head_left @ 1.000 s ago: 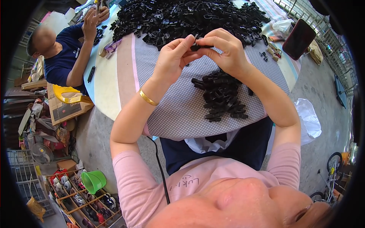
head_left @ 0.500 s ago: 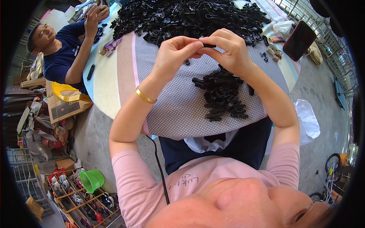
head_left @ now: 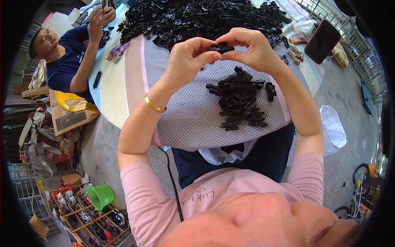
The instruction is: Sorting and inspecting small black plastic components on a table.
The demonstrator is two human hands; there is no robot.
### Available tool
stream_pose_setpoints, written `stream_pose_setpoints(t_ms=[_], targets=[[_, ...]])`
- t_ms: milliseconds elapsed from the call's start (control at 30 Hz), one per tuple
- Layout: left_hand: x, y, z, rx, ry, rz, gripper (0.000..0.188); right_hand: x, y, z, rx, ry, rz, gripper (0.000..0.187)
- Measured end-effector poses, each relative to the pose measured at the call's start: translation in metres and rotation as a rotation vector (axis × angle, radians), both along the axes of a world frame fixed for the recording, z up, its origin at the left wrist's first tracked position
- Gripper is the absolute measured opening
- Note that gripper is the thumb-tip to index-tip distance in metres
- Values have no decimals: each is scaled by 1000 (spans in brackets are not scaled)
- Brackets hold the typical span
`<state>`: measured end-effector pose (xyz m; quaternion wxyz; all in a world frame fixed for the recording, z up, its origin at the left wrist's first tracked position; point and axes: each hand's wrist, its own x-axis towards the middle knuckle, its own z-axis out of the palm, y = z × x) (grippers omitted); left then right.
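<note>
The thumb and fingers of the left hand (head_left: 185, 57) and the right hand (head_left: 257, 51) are narrowed to a pinch, one hand at each end of a small black part (head_left: 222, 48). The part is held up above the table, between the small pile and the large heap as seen from above. The fingertips cover its ends, so I cannot tell how firmly each side grips or whether its pieces fit squarely. If the thumbs press unevenly, the part could twist or spring out of the pinch; if it fell among its look-alikes, it would be hard to pick out again.

Just below the hands, a small pile (head_left: 240, 99) of similar black parts lies loosely stacked on the dotted cloth (head_left: 185, 115), with one loose part (head_left: 270, 91) beside it. The right forearm (head_left: 294, 96) passes close by that piece in this view, so a lowered arm might nudge it. The pile also sits near the table's near edge, and a careless sweep could tip pieces into the lap.

Beyond the hands spreads a large heap (head_left: 197, 22) of black parts. At the right, a phone (head_left: 323, 42) stands tilted; across to the left, a co-worker's hand (head_left: 95, 26) is raised.
</note>
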<state>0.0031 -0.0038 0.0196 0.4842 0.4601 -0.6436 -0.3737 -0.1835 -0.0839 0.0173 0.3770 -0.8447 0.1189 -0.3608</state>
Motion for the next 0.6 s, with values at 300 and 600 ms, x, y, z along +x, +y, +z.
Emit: stream_pose_setpoints(t_ms=[300,600], targets=[[-14,9,-1,-282,-401,-318,27,-49,-62,8,-7,289,-369,40],[7,-10,-14,-108,-431,60,17,-32,-63,-21,-288,756,-540,41]])
